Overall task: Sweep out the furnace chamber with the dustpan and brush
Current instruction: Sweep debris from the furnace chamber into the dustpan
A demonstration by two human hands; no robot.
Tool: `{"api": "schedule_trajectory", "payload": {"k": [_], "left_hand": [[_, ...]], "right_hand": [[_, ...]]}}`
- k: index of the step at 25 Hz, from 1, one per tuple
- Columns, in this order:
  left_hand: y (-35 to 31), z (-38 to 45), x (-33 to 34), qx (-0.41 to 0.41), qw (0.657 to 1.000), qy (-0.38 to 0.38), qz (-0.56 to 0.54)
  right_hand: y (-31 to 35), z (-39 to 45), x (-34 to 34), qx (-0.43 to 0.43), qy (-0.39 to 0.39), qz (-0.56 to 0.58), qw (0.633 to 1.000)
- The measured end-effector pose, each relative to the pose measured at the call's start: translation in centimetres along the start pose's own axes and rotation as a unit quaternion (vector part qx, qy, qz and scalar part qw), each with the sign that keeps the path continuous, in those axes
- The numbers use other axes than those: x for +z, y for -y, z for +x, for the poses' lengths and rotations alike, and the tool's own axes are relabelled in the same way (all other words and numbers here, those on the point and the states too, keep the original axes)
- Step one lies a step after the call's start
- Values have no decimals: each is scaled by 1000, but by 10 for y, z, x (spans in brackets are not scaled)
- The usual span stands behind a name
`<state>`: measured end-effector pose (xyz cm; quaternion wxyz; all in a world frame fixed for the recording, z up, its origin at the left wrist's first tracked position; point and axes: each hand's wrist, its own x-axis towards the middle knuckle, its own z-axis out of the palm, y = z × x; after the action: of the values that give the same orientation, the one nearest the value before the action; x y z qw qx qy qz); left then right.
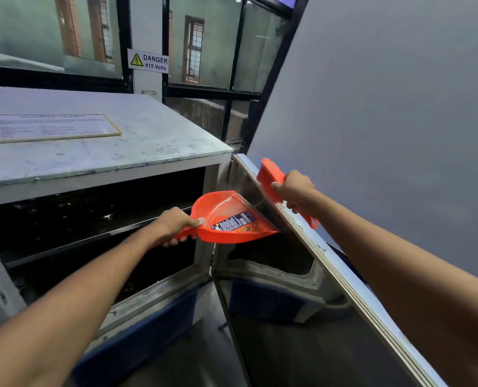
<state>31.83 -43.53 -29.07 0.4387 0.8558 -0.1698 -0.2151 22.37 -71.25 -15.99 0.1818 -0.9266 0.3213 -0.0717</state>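
While standing at centre frame before the open furnace chamber (92, 219): left hand (176, 223) gripping the dustpan (229, 219) handle, right hand (295, 188) gripping the brush (271, 177) over the door edge (302, 227). Both probably light, rigid plastic; holding by the handles.

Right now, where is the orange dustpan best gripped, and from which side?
By its narrow handle, from the chamber side, as the left hand does. The dustpan has its wide lip against the open door, so only the tapered handle end is free.
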Motion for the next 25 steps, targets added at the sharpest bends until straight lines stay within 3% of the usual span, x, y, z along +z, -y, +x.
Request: {"api": "schedule_trajectory", "payload": {"k": [4,7,12,16,21,25], "left_hand": [[3,4,1,-2,1000,9,1],[1,4,4,14,1000,27,1],[-5,-1,6,44,998,32,-16],[-5,-7,13,45,998,35,-13],[-6,-18,23,50,997,60,-22],[-11,-28,25,62,995,73,-19]], "right_hand": [[-33,-9,-3,42,-35,-47,997],[-27,-21,13,1,-33,-71,997],[-16,-31,-2,-33,37,-23,999],[-44,-39,-19,17,-40,-69,997],[-48,-64,8,-25,-28,-94,995],[-44,-73,-5,-45,18,-2,999]]}}
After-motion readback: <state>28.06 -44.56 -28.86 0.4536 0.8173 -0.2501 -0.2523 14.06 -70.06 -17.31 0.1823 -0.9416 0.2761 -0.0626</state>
